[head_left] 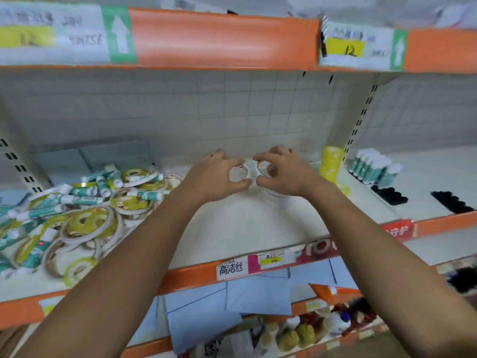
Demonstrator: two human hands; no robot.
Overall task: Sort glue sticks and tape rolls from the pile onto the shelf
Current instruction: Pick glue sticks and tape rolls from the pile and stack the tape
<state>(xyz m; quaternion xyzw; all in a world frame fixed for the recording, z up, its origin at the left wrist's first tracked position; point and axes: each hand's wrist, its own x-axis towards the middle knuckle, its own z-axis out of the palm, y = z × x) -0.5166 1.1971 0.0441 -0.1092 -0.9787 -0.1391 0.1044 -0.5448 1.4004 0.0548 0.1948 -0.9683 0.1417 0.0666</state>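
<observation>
A mixed pile (pixel 77 208) of green-and-white glue sticks and yellow-green and beige tape rolls lies on the left of the white shelf (pixel 232 228). My left hand (pixel 216 177) grips a pale tape roll (pixel 238 174) near the shelf's back, thumb under and fingers over it. Right beside it, my right hand (pixel 281 171) grips another tape roll (pixel 265 168) the same way. The two rolls stand almost side by side. A stack of yellow tape rolls (pixel 331 161) stands to the right, with one flat yellow roll (pixel 343 188) at its foot. Upright glue sticks (pixel 374 165) stand in rows further right.
A slotted upright post (pixel 358 120) divides the shelf bays. Black foam trays (pixel 389 195) lie on the right bay. Grey flat boxes (pixel 90 158) sit behind the pile. An orange shelf edge (pixel 219 40) hangs overhead, and lower shelves hold blue envelopes (pixel 258 293).
</observation>
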